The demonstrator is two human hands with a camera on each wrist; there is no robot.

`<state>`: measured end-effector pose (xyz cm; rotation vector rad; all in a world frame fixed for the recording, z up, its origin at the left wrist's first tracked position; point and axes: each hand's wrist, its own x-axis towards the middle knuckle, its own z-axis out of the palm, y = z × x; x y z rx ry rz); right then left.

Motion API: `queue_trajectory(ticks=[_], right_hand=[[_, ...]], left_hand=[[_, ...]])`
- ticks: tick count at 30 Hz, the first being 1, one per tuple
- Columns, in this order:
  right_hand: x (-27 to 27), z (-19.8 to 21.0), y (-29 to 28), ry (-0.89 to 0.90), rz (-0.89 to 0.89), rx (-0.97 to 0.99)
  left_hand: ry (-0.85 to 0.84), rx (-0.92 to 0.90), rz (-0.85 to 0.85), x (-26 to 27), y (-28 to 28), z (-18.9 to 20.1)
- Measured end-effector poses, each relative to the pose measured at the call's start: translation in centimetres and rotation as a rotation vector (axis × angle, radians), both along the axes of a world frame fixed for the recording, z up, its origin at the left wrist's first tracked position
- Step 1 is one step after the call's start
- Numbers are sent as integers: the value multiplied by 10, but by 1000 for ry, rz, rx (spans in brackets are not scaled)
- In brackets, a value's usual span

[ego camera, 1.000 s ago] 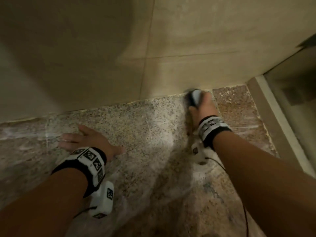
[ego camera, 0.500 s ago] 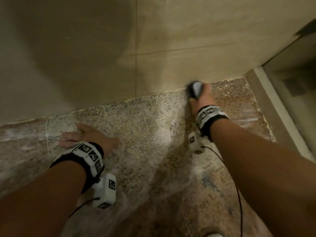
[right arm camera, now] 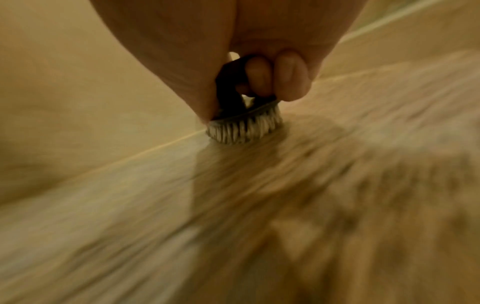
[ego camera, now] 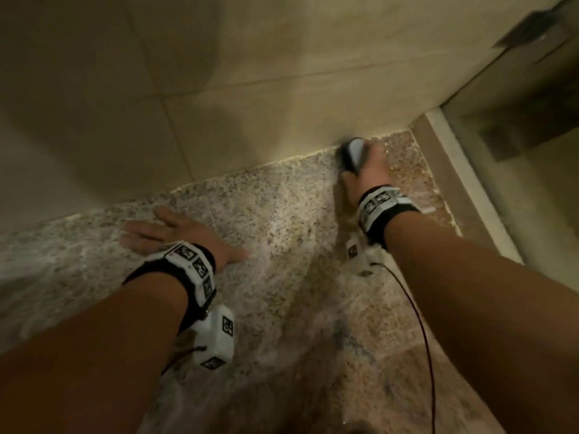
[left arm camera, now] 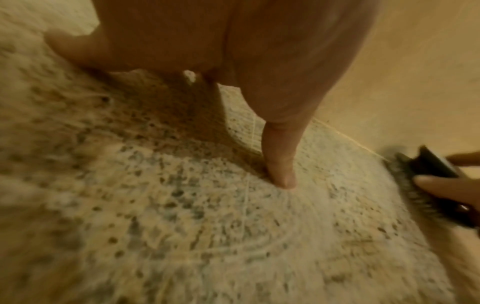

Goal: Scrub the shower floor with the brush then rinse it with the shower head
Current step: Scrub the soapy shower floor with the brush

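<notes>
The right hand [ego camera: 365, 173] curls its fingers [right arm camera: 262, 74] round the dark handle of the brush [right arm camera: 244, 121], whose bristles press on the speckled shower floor [ego camera: 282, 277] at the far right, right against the foot of the tiled wall [ego camera: 250, 89]. In the head view the hand hides most of the brush and blur smears the rest. The left hand [ego camera: 175, 234] lies flat on the soapy floor to the near left, fingers spread and straight. The right wrist view is streaked with blur, so the floor's grain there is hard to read. At the far right a raised curb [ego camera: 454, 170] runs along the floor's edge, cut off by the frame.
</notes>
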<state>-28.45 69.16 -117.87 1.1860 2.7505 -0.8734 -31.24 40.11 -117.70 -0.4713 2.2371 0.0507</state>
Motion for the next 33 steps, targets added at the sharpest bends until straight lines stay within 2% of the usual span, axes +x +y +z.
queue_trajectory(ticks=[2,4,6,8,9,11,14,17,20,23,25,28,33], right_hand=[[-4,5,19,-56,-169,5],[-6,9,3,-48,-177,-13],[0,3,-35,20,25,-49],[13,-1,-63,-40,255,-67],[16,0,-61,-70,297,-44],[12,5,-32,-23,235,-4],[-6,14,24,30,-32,25],[-22,20,26,-19,-240,-1],[-22,16,-20,0,-236,-46],[-1,8,-56,-35,-62,-92],[4,8,-41,-55,-37,-65],[-4,12,12,-31,-144,-34],[-23,19,73,-129,-288,82]], left_hand=[[-3,-5,14,-1,2,-1],[-10,-19,11,-1,2,0],[-15,-18,10,-2,3,0],[-14,-4,10,0,2,1],[-13,0,7,0,2,3],[-15,1,-4,0,1,5],[-26,-2,-16,-1,3,6],[-38,-26,7,-5,4,6],[-51,-36,23,-7,6,3],[-47,-32,36,-7,5,4],[-40,-20,26,-5,5,5],[-42,-9,-3,-3,3,7],[-46,0,-2,-4,3,10]])
